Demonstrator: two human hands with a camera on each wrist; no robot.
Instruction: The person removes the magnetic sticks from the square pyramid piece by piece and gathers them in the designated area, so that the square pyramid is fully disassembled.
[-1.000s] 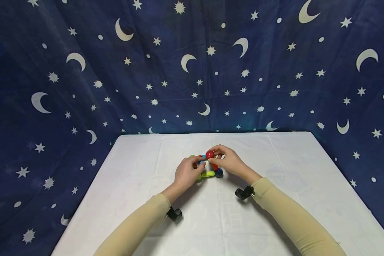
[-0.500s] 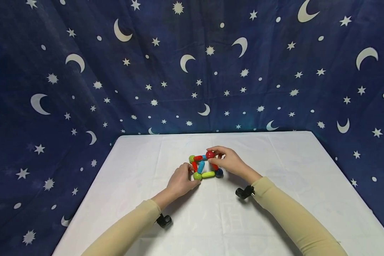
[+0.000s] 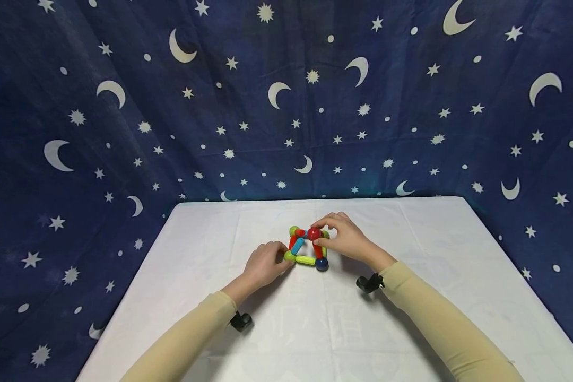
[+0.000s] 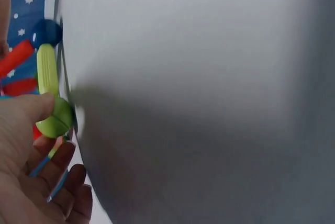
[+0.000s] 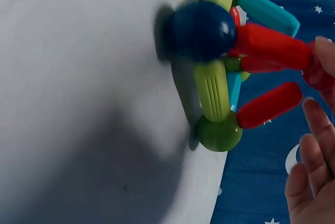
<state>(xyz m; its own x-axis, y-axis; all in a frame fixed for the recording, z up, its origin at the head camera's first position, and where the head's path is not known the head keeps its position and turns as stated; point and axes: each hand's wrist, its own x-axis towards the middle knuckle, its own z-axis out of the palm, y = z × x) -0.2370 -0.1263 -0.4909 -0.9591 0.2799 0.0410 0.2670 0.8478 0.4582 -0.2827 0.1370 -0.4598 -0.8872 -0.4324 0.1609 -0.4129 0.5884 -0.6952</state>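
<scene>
A small frame of magnetic rods and balls stands on the white table. Its base shows a green ball, a yellow-green rod and a dark blue ball. My left hand holds that green ball at the near left corner, thumb on it in the left wrist view. At the top, my right hand pinches a red ball; a red rod links it to the blue ball. A blue rod and another red rod slant up from green balls, their upper ends free.
A dark blue cloth with moons and stars hangs behind the table and along its sides. Small black cameras sit on both wrists, the left one and the right one close above the tabletop.
My left hand has dropped from the upper rods to the near left green ball. Over the last half second the frame has turned slightly clockwise. My right hand keeps the red ball.
</scene>
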